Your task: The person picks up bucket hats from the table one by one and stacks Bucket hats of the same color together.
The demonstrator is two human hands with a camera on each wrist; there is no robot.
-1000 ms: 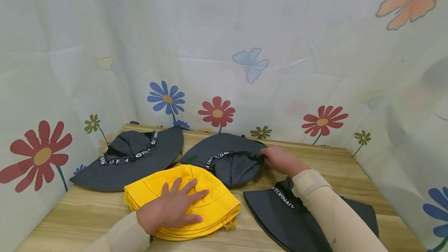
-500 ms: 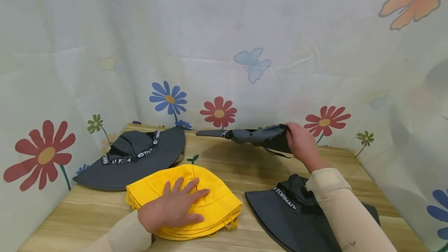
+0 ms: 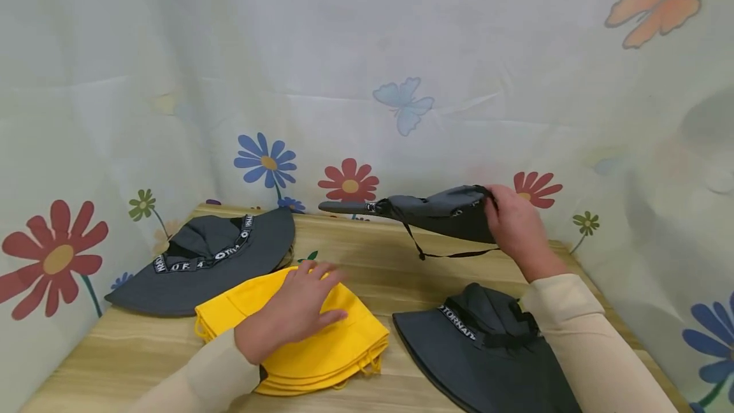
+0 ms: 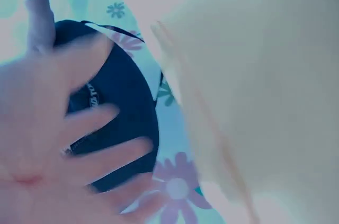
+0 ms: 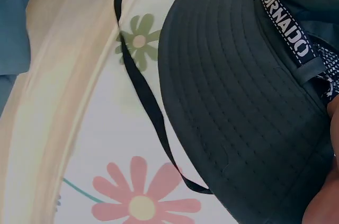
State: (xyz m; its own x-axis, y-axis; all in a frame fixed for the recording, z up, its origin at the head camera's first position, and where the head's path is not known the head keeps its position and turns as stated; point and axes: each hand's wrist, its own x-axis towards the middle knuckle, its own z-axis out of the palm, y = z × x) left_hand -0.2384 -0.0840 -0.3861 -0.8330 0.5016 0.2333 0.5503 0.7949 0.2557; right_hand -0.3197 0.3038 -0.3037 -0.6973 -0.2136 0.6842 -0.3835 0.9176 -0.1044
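Dark grey hat [image 3: 438,212] raised above the wooden table [image 3: 373,260], gripped at its brim by right hand [image 3: 513,225], chin strap [image 3: 444,252] dangling. Left hand [image 3: 292,314], fingers spread, over folded yellow hats [image 3: 338,352].

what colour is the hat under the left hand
Bright yellow hat, with the left hand over it; it shows best in the head view.

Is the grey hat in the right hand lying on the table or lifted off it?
Lifted. The right hand grips the grey hat above the table; its strap hangs free below.
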